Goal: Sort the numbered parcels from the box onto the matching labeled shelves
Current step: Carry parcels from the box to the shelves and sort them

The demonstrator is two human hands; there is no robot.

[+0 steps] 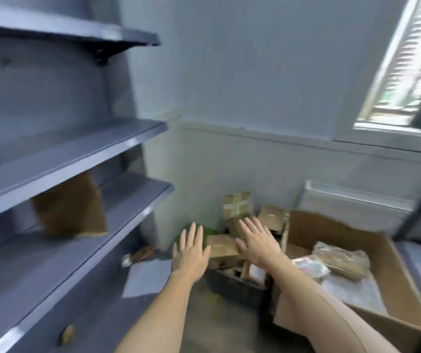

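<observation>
Three grey shelves fill the left of the view, stacked one above another, with a lower level only partly seen at the bottom edge; any labels on them are too blurred to read. One brown parcel stands on the third shelf down, tilted, well apart from both hands. To the right, on the floor, sits one large open cardboard box, holding at least two wrapped parcels: a brown one and a paler one just beside it. Between the box and the wall lies a loose heap of smaller brown parcels, perhaps five, though blur keeps the count unsure.

Both hands are stretched forward, fingers straight and spread wide, holding nothing. The right hand hovers over the heap, and the box lies just to its right and nearer the body, so that hand seems the better placed for the next pick. The left hand hangs between the shelves and the heap, beside a small flat parcel. Numbers on the parcels cannot be made out.
</observation>
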